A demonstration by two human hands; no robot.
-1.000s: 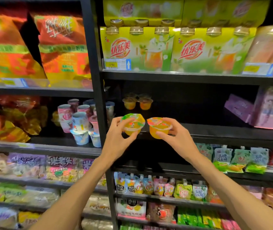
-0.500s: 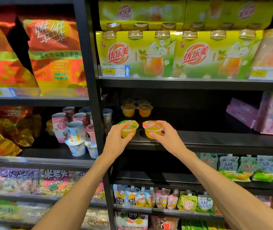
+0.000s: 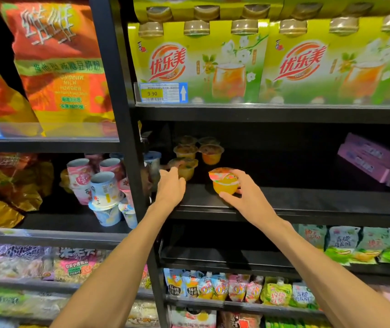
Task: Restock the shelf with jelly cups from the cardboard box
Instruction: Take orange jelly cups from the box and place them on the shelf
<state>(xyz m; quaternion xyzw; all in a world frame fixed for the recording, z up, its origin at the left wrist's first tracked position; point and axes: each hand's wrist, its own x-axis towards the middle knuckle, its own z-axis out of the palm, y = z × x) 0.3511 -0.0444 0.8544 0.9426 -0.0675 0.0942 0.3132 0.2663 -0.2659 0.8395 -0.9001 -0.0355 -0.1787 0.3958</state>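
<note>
Two orange jelly cups with coloured foil lids sit low on the black middle shelf (image 3: 307,200). My left hand (image 3: 170,188) reaches in beside the shelf post and holds the left jelly cup (image 3: 187,168) by its near side, deep on the shelf. My right hand (image 3: 246,195) grips the right jelly cup (image 3: 224,183) near the shelf's front, thumb below and fingers over the lid. Several more jelly cups (image 3: 210,153) stand in a cluster at the back, behind the left one. The cardboard box is out of view.
Yellow-green drink multipacks (image 3: 201,65) fill the shelf above, with a price tag (image 3: 163,92) on its edge. Pink boxes (image 3: 367,157) lie at the shelf's right end. Pastel cups (image 3: 104,185) and snack bags (image 3: 56,67) fill the left bay; pouches (image 3: 217,287) hang below.
Both hands have moved from in front of the shelf edge into the shelf. The left cup has gone deeper toward the back cluster; the right cup now sits down near the front.
</note>
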